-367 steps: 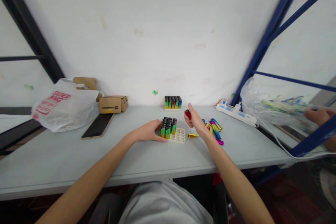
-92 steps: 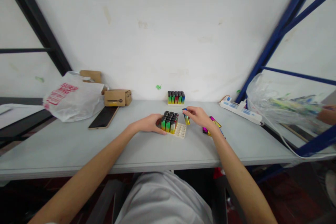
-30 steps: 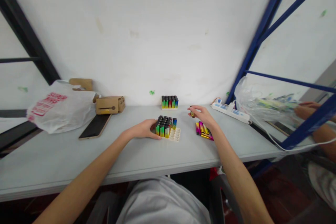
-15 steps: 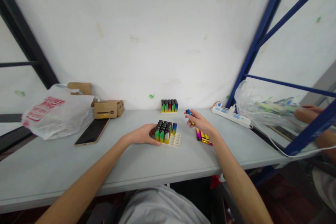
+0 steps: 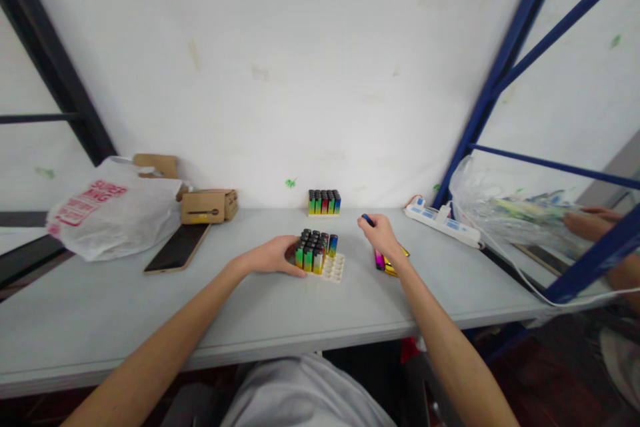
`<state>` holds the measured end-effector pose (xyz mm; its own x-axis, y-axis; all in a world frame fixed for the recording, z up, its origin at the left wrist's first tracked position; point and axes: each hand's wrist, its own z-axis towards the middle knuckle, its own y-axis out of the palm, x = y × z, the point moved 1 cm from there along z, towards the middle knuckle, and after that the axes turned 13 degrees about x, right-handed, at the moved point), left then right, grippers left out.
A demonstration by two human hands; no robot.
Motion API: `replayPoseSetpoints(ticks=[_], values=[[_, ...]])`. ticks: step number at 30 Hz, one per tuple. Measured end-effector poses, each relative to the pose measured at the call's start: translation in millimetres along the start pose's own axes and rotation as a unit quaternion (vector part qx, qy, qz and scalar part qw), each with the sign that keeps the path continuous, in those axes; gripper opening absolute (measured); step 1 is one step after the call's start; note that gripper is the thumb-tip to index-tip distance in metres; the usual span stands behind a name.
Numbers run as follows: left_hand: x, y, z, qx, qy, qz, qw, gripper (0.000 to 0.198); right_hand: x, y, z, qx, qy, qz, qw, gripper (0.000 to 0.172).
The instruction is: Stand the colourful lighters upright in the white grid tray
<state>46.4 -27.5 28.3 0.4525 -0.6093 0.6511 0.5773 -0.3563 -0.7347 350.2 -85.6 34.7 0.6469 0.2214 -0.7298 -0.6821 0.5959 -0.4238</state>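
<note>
Colourful lighters [image 5: 309,259] with black tops stand upright in a white tray [image 5: 333,268] with round holes; its right-hand holes show bare. One blue lighter [image 5: 333,245] stands at the back right of this group. My left hand [image 5: 275,256] is curved around the tray's left side, thumb in front, fingers partly hidden behind the lighters. Over the table to the right, my right hand [image 5: 381,233] is closed on a lighter [image 5: 369,220], of which only a blue end shows. Below that hand lie loose lighters [image 5: 381,261], pink and gold, partly covered by my wrist.
A second tray of lighters [image 5: 325,204] stands against the wall. On the left are a white plastic bag [image 5: 115,213], a cardboard box [image 5: 207,207] and a phone [image 5: 177,250]. A power strip [image 5: 444,225] lies right, near a blue frame [image 5: 467,140]. Another person's hand [image 5: 587,221] shows beyond it.
My right hand has turned and closed further over its lighter, so less of it shows. My left hand stays at the tray. The view has shifted slightly.
</note>
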Motion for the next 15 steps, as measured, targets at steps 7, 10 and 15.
replayPoseSetpoints(ticks=[7, 10, 15], values=[[-2.9, -0.9, 0.6, 0.009, -0.013, 0.047, 0.999, 0.071, 5.5, -5.3, -4.6, -0.002, 0.001, -0.017, 1.000, 0.045], [-4.5, -0.5, 1.2, 0.005, -0.010, 0.036, 0.999, 0.071, 10.0, -6.5, -4.4, -0.016, 0.014, 0.015, 1.000, 0.053], [-4.9, 0.5, 2.2, 0.007, 0.019, 0.005, 1.000, 0.066, 1.3, -7.8, 0.2, -0.107, 0.002, 0.092, 0.990, 0.054]])
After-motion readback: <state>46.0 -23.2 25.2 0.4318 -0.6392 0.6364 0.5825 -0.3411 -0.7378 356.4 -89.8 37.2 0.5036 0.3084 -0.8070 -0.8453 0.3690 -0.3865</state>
